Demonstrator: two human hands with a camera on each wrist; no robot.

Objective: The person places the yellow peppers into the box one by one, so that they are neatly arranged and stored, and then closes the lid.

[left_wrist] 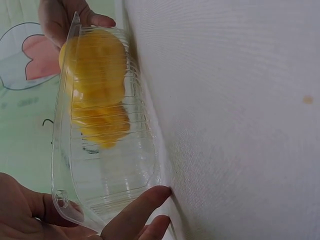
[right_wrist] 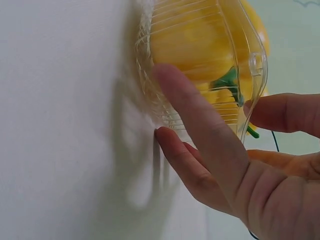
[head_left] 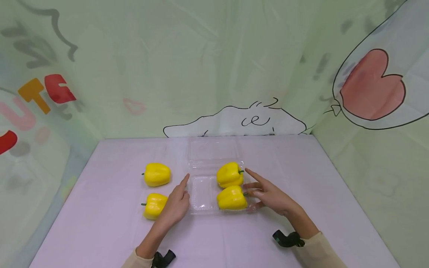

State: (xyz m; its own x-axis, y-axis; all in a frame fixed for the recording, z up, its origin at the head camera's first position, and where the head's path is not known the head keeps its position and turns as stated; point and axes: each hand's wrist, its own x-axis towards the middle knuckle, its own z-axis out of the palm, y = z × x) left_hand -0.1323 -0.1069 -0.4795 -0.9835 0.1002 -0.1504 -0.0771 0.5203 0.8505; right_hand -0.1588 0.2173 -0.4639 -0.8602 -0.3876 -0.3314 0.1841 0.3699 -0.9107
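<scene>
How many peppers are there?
4: two peppers in the right half of the clear container; two more on the table left of it, one partly behind the left hand.

The box (head_left: 202,193) looks like thin, clear plastic with a hard gloss; its sides are finely ribbed and its rim is smooth. Its lid (head_left: 214,150), at twelve o'clock, is the same see-through stuff. The yellow peppers (head_left: 157,175) at nine o'clock have smooth, shiny skins with bright highlights, as do the pair inside the box at three. The table (head_left: 241,243) wears a matt cloth (left_wrist: 240,125) with a fine woven grain. Twelve o'clock holds a mostly matt printed sheet (head_left: 167,74), softly creased. The sleeves (head_left: 321,253) near five and seven are dull cloth.
</scene>
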